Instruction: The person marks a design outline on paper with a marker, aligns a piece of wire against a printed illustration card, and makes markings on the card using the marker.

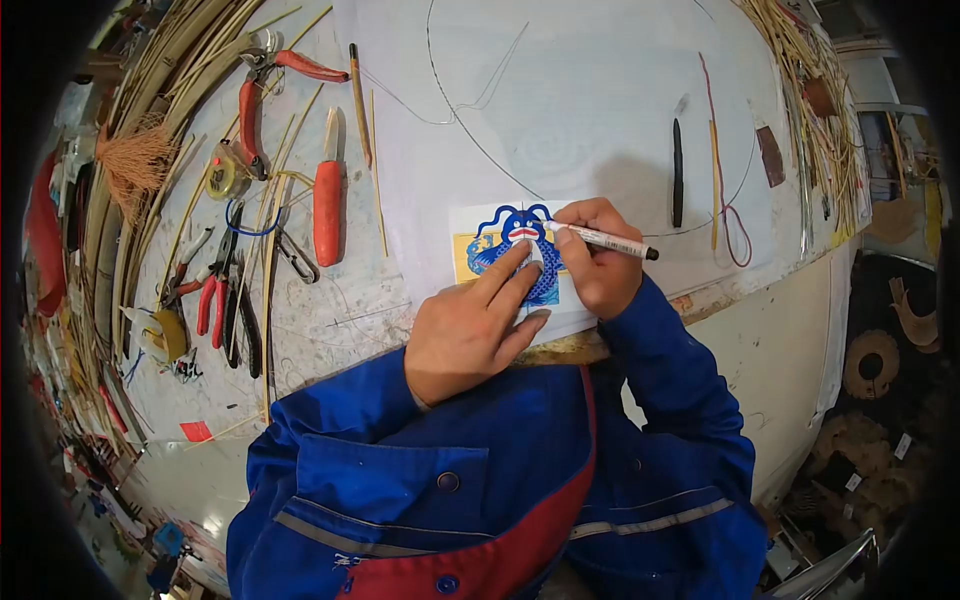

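My right hand (600, 257) is closed around a slim white marker pen (620, 243) with a black end. The pen's tip points left, at the upper part of a coloured picture (545, 290) of a blue scaly creature with red lips, curling feelers and a patch of yellow background. My left hand (475, 340) lies on the lower left of this picture, its fingers stretched out and pressing on the creature's body. Those fingers hide part of the picture. White paper (580, 318) shows around it, near the table's front edge.
Left of the paper lie a red-handled knife (327, 210), red-handled cutters (262, 75), several pliers (212, 300) and a tape roll (168, 335). Thin strips (190, 60) are heaped along the far left. A black pen (677, 175) and bent wire (480, 150) lie beyond my hands.
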### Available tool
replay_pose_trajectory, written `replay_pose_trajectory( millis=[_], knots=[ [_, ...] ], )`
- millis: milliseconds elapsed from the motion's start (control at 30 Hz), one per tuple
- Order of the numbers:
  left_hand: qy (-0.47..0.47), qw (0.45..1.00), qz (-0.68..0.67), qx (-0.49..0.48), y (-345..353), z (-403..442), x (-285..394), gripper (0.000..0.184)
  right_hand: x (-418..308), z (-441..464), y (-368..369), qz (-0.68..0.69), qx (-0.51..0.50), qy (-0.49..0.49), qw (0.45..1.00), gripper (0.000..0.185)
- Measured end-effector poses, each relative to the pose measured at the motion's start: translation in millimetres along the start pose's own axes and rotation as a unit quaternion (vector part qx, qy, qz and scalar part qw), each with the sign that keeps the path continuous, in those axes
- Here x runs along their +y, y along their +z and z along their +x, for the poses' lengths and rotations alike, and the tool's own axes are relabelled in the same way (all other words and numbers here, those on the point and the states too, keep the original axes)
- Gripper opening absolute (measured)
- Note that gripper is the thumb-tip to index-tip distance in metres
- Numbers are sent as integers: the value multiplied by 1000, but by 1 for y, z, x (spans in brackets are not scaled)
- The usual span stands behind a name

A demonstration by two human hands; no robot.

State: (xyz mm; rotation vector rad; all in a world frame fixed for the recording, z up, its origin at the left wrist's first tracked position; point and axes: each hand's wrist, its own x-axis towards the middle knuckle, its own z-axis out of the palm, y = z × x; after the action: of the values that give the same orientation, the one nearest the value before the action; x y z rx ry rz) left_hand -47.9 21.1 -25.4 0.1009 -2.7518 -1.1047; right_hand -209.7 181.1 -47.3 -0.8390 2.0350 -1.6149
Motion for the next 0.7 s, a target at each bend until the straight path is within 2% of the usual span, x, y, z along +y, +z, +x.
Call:
replay_pose_trajectory(
  millis=[200,300,700],
  knots=[
    [-11,999,29,-40,-3,5,2,53,-1,0,2,-40,-2,-8,999,5],
    [-11,998,37,-46,-5,7,3,51,0,3,2,-74,-17,-71,995,7],
    [-1,999,40,-35,-3,5,1,46,-4,4,3,-57,-22,-55,997,6]
  ],
)
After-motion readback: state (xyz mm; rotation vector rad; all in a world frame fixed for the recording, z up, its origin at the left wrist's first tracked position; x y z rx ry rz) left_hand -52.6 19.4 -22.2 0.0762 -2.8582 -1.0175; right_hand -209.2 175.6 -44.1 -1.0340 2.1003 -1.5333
